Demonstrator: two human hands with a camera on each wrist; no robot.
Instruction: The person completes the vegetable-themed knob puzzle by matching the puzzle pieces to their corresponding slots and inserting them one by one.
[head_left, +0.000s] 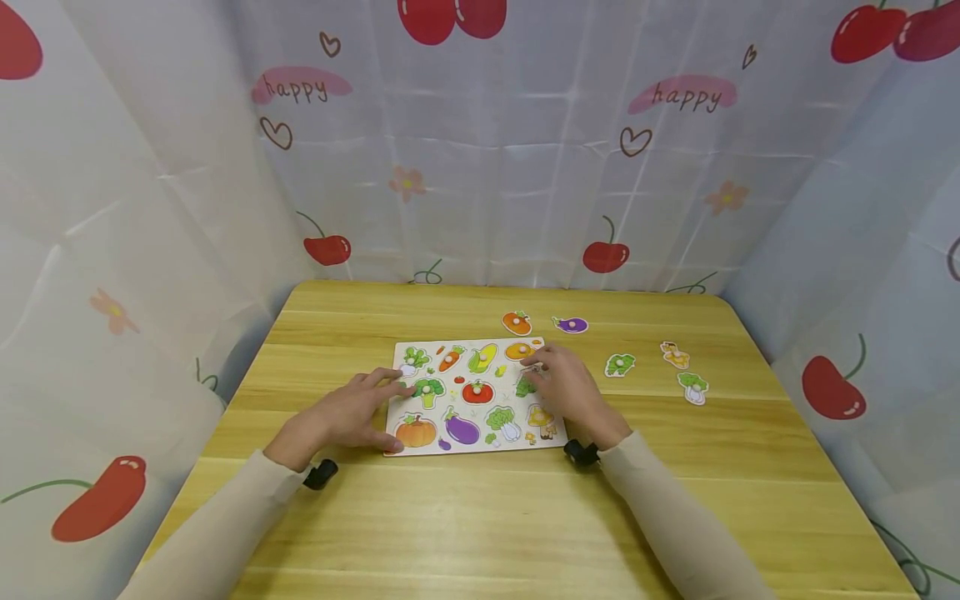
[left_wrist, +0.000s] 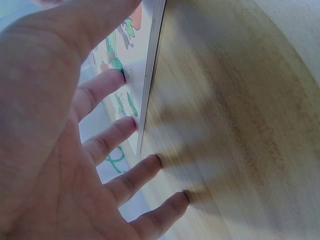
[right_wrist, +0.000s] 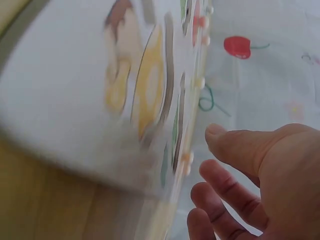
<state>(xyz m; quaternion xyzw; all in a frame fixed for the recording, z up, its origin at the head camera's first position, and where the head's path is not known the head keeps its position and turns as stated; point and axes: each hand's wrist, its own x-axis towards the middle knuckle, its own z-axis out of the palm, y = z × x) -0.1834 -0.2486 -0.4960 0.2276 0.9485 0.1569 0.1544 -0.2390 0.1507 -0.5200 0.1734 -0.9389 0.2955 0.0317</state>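
A white vegetable puzzle board (head_left: 465, 417) lies on the table. My left hand (head_left: 341, 417) rests at its left edge, fingers spread and fairly straight. The left wrist view shows the thumb and two fingertips at the board (left_wrist: 142, 100), the other two over the wood. My right hand (head_left: 573, 387) hovers at the board's upper right, beside a knobbed orange piece (head_left: 519, 351). In the right wrist view, its thumb and loosely bent fingers (right_wrist: 232, 192) have nothing between them. A knobbed carrot (head_left: 452, 358), corn (head_left: 483, 358), tomato (head_left: 477, 392) and broccoli (head_left: 428, 392) sit in the board.
Behind the board lie a pumpkin piece (head_left: 516, 322) and an eggplant piece (head_left: 572, 325). To its right are a leafy green piece (head_left: 620, 364), a mushroom piece (head_left: 675, 355) and a cabbage piece (head_left: 693, 388). White curtains (head_left: 465, 192) with cherries surround the wooden table (head_left: 450, 525).
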